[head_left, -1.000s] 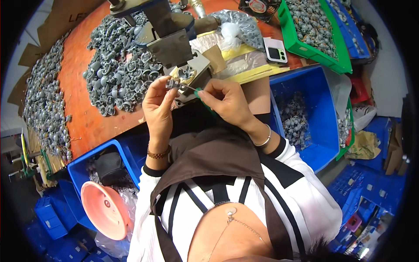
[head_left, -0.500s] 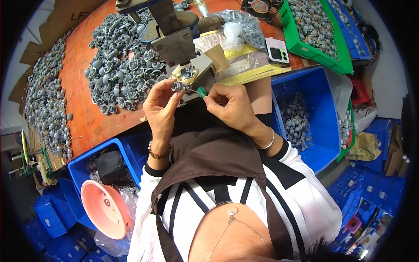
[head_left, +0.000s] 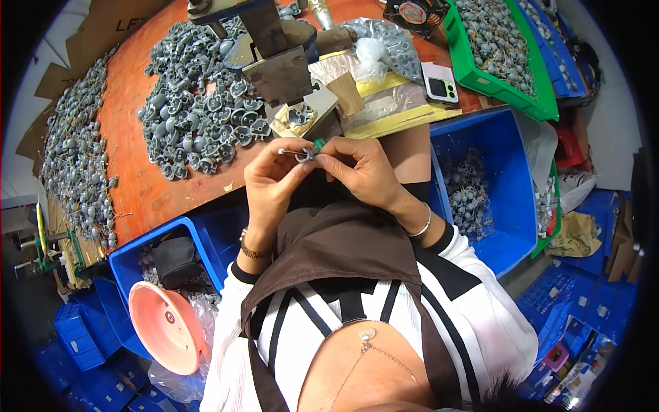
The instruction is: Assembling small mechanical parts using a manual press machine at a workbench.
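Observation:
My left hand (head_left: 273, 180) and my right hand (head_left: 360, 170) meet in front of the bench press, fingertips nearly touching. Between them is a small grey plastic part (head_left: 305, 156), pinched by my left thumb and fingers. A thin pale strand with a light tip (head_left: 283, 151) sticks out of it to the left. Something green (head_left: 319, 143) shows by my right fingertips, which are closed on the part too; the fingers hide most of it. Just beyond my hands, another grey part (head_left: 299, 115) sits in the cream-coloured holder (head_left: 283, 125) beneath the press (head_left: 278, 72).
A heap of grey plastic parts (head_left: 199, 103) covers the orange table (head_left: 127, 165); wired grey pieces (head_left: 79, 151) lie farther left. Right are a phone (head_left: 439, 82), a green crate (head_left: 473, 75) and a blue bin (head_left: 511, 199). A pink basin (head_left: 147, 309) stands lower left.
My left hand has moved right and slightly down, bringing the grey part against my right fingertips. The thin strand that stretched between my hands now shows on the part's left side.

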Demonstrator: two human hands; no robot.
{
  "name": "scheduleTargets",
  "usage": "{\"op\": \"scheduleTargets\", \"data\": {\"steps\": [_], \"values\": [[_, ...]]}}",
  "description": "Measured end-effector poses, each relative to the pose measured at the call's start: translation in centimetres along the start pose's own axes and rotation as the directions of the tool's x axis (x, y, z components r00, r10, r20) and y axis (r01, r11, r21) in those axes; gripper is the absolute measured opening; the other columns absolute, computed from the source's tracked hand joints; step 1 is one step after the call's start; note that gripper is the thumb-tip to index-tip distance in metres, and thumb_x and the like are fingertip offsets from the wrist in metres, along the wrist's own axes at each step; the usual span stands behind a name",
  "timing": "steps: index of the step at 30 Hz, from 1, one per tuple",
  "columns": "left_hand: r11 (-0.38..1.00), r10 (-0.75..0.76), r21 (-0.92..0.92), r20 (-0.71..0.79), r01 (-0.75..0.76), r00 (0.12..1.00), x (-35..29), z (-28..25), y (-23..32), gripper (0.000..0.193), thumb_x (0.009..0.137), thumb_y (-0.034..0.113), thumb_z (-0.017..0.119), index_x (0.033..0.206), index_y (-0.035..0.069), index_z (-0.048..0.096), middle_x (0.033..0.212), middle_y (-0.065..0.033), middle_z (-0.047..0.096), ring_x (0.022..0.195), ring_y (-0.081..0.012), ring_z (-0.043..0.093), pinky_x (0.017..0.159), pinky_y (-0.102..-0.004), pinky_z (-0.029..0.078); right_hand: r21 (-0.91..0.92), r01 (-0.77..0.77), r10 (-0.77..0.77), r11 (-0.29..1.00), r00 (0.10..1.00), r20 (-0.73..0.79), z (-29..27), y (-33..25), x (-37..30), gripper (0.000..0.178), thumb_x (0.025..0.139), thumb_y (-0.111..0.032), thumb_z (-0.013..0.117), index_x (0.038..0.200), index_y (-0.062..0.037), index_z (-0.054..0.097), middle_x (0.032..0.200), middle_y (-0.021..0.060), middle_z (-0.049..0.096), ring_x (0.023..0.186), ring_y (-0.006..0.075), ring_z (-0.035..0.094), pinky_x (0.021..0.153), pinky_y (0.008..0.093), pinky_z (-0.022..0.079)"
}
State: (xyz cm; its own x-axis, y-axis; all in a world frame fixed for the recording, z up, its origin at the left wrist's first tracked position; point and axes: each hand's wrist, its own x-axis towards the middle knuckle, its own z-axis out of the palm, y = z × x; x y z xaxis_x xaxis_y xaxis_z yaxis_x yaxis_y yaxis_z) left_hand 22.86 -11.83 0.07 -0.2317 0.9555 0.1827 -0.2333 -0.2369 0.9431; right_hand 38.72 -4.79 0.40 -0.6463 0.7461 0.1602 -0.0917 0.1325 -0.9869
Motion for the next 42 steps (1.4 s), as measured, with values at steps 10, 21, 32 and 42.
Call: {"op": "scheduleTargets", "data": {"steps": [10,21,32,42], "values": [[0.726,0.546,0.509,-0.019,-0.462,0.838,-0.1,-0.5,0.2,0.017,0.087,0.010,0.063,0.098,-0.001,0.070,0.105,-0.0141,0.067,0.096,-0.0260,0.060,0.088,-0.0369,0.045,0.541,-0.329,0.367,0.774,0.929,0.041,-1.0,1.0,1.3,0.013,0.094,-0.015,0.060,0.097,-0.0030,0.057,0.069,0.0016,0.058,0.060,0.0050,0.055,0.053,0.0183,0.043],[0.204,0.437,0.906,0.256,-0.372,0.862,0.7,0.4,0.4,0.034,0.074,0.005,0.075,0.107,0.006,0.067,0.099,-0.0097,0.064,0.099,-0.0244,0.059,0.090,-0.0339,0.044,0.252,-0.084,0.076,0.964,0.996,0.042,-0.5,1.2,3.4,0.010,0.093,-0.010,0.059,0.097,-0.0021,0.055,0.069,-0.0010,0.057,0.063,0.0037,0.053,0.055,0.0196,0.042],[0.586,0.309,0.810,-0.200,-0.020,0.930,3.0,-1.2,-2.6,0.019,0.077,0.008,0.074,0.094,0.002,0.069,0.078,-0.0044,0.060,0.053,-0.0103,0.045,0.050,-0.0254,0.038,-0.750,0.130,-0.319,0.649,0.941,-0.112,0.6,3.7,4.5,0.018,0.082,-0.023,0.070,0.086,-0.0065,0.064,0.072,0.0085,0.067,0.058,0.0231,0.063,0.057,0.0328,0.047],[0.548,0.218,0.835,-0.090,-0.046,0.972,3.9,-2.1,-1.1,0.020,0.071,0.007,0.075,0.091,0.009,0.072,0.073,-0.0066,0.053,0.059,-0.0190,0.049,0.054,-0.0306,0.039,0.073,0.089,-0.076,0.993,0.983,-0.166,-8.5,-2.1,16.3,0.023,0.086,-0.018,0.066,0.104,-0.0031,0.063,0.087,0.0043,0.067,0.080,0.0161,0.064,0.073,0.0290,0.050]]}}
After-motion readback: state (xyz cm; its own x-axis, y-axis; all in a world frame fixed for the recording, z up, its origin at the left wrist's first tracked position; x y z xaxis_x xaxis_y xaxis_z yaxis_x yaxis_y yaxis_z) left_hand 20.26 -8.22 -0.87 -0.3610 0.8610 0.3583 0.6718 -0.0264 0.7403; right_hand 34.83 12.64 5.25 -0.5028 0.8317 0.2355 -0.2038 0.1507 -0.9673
